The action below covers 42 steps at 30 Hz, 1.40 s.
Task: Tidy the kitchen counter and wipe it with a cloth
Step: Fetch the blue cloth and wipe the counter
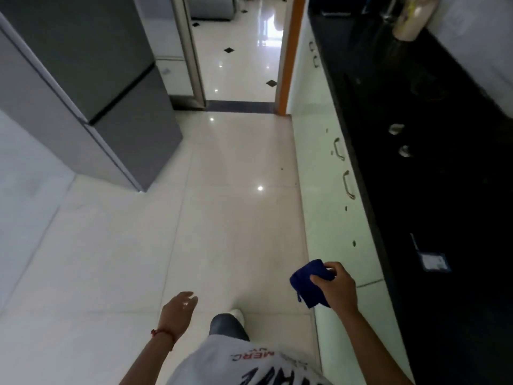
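My right hand [334,287] grips a folded dark blue cloth [308,282] in front of the pale green cabinet fronts, left of the counter edge. The black kitchen counter [444,190] runs along the right side, from near me to the far wall. My left hand [179,309] hangs over the floor with relaxed, straight fingers and holds nothing. A small blue-framed card [433,261] lies on the counter near my right hand. Two small metal pieces [399,140] sit further along the counter.
A grey refrigerator [91,79] stands at the left. White floor tiles [222,204] lead to an open doorway [238,51] with an orange frame. A beige bottle [413,18] stands at the counter's far end. Drawer handles [348,184] stick out from the cabinets.
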Tool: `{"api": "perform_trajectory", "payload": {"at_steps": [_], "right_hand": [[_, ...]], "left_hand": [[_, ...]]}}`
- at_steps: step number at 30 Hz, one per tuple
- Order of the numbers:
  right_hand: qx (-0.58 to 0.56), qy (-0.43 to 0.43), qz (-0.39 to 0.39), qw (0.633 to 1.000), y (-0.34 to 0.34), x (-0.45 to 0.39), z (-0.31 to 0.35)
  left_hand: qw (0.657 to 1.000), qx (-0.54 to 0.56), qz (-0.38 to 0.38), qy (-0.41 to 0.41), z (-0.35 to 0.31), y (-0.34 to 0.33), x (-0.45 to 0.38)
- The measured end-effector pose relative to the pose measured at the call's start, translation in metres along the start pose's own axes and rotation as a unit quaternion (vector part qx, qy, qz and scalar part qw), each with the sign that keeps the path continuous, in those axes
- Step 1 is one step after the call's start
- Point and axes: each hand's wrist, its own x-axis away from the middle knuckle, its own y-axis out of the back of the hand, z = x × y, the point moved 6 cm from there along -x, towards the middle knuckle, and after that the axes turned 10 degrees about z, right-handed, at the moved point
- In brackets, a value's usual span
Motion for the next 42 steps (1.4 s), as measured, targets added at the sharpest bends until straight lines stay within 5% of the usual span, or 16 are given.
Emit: {"api": "perform_trajectory", "payload": {"at_steps": [8, 19, 33, 42], "right_hand": [[0.018, -0.051, -0.011, 0.998, -0.043, -0.073, 0.057], [-0.034, -0.106, -0.028, 0.993, -0.048, -0.229, 0.132], [-0.052, -0.039, 0.007, 0.998, -0.061, -0.465, 0.364], [-0.084, -0.077, -0.032, 0.993, -0.090, -0.582, 0.447]], "left_hand": [[0.999, 0.000, 0.034, 0.013, -0.036, 0.073, -0.084], [0.998, -0.017, 0.021, -0.057, -0.209, 0.165, -0.248], [1.000, -0.006, 0.021, -0.012, -0.303, 0.283, -0.414], [0.999, -0.028, 0.036, -0.027, -0.387, 0.375, -0.566]]}}
